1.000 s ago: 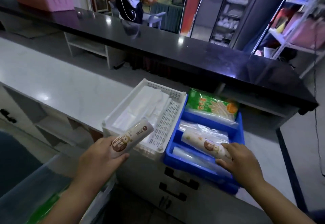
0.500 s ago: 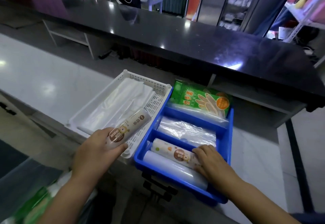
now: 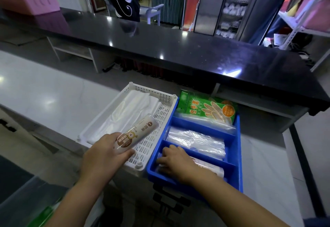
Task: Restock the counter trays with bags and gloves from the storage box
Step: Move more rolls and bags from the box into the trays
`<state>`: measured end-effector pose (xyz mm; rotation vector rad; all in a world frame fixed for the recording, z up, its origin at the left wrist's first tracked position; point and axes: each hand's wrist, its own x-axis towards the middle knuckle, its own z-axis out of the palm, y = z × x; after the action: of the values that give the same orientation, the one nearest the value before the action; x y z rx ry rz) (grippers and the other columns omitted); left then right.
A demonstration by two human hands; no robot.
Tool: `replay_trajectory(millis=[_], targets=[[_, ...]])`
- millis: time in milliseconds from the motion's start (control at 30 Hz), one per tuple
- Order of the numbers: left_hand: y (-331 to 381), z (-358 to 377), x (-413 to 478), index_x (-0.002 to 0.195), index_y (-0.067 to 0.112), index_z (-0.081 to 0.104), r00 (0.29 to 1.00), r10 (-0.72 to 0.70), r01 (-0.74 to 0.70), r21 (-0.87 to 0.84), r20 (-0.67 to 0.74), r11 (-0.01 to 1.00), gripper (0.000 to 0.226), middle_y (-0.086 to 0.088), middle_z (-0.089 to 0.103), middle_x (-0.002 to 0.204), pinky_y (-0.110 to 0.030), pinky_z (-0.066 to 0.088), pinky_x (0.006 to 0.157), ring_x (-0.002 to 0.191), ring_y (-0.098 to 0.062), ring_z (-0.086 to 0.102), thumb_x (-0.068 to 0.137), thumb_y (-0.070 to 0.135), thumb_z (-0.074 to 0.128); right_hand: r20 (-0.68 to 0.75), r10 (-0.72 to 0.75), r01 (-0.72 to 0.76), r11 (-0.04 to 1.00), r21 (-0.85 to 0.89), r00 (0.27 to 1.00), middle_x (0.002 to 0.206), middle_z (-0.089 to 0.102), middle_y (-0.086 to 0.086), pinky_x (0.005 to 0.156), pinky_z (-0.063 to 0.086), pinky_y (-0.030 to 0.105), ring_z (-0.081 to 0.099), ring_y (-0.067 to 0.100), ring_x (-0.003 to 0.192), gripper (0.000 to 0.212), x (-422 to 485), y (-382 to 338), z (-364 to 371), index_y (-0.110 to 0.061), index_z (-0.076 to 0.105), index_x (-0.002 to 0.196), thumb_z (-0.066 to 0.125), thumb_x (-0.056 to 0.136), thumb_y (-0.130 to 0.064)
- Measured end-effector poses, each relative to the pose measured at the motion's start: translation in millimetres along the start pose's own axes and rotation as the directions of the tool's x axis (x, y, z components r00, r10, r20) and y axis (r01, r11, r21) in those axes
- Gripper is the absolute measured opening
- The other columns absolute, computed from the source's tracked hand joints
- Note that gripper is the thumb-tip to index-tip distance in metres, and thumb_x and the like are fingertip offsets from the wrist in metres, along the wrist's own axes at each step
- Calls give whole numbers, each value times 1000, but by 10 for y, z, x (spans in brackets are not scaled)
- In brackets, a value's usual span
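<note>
Left hand: the left hand (image 3: pixel 103 157) was curled round a labelled roll (image 3: pixel 137 135) of bags, thumb under it.
Labelled roll: held tilted in the air over the near right corner of the white tray (image 3: pixel 151 91).
Right hand: the right hand (image 3: pixel 176 162) lay palm down in the nearest compartment of the blue tray (image 3: pixel 237 155), fingers bent over a second roll (image 3: pixel 212 168); whether it gripped or only pressed could not be told.
Blue tray: three compartments, with the glove pack (image 3: pixel 207 109) in the far one and clear bags (image 3: pixel 194 141) in the middle.
White tray: held folded white bags (image 3: pixel 130 109), touching the blue tray's left side.
Counter: both trays sat at the near edge of the pale counter (image 3: pixel 44 98).
Storage box: the storage box (image 3: pixel 21 196) stood low at the left, blurred.
</note>
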<state>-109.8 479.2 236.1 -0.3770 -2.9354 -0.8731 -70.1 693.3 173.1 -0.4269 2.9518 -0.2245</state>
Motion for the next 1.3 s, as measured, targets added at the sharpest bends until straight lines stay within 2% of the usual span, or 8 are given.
replay_trajectory(millis=[300,500,633,767,867,1000,1133,1300], targets=[[-43,-22,186,106,33,58,994,92,-93,3,56,996,43,11,61,91,-20,35,51,74,-7,54,68,46,74,-111,224,-177,927,331,968,104,51,-3,75,50,36,55,18,84,35,-249,-54,-287,-21,50,77,70,73,-49],[202,188,340,106,35,52,950,246,-249,-9,190,968,33,12,55,92,-17,35,51,71,-7,51,75,38,60,-255,541,-272,709,650,802,109,49,-23,82,52,21,56,5,97,73,-789,90,-378,-40,38,120,81,61,-43],[412,333,386,107,35,50,890,344,-355,-20,299,935,38,10,59,98,-28,48,64,82,-12,56,70,37,60,-175,635,-362,621,695,753,104,58,-16,79,54,27,58,6,93,48,-1028,174,-398,-41,49,102,71,63,-56],[598,454,367,100,32,47,800,407,-475,50,441,879,34,6,63,98,-29,42,65,89,-19,60,69,38,61,-333,761,-239,531,813,557,100,60,-9,74,54,27,60,12,93,28,-1240,187,-508,-33,50,97,70,78,-31],[662,626,361,105,33,51,681,491,-601,32,544,798,36,9,60,106,-28,43,70,98,-14,57,71,38,60,-433,826,-75,489,869,360,99,58,-12,67,55,19,62,4,90,30,-1356,167,-742,-34,47,101,61,75,-36],[782,873,411,112,30,59,540,593,-720,-37,597,693,48,6,52,111,-29,46,85,109,-14,47,67,44,68,-500,835,-92,530,843,228,98,56,-18,63,53,12,61,-9,86,45,-1457,186,-911,-25,45,113,60,73,-40],[892,1040,377,110,26,60,446,634,-769,-93,632,633,46,3,53,110,-28,43,84,105,-16,47,69,43,70,-501,842,-146,532,834,201,99,53,-22,71,49,16,59,2,88,45,-1493,157,-884,-26,44,113,61,73,-39],[787,1214,296,101,27,51,469,628,-716,-148,621,682,43,6,50,112,-24,41,84,99,-11,42,68,45,73,-463,852,-198,512,836,244,98,53,-25,69,47,14,59,3,88,42,-1484,170,-767,-28,46,113,68,77,-28]])
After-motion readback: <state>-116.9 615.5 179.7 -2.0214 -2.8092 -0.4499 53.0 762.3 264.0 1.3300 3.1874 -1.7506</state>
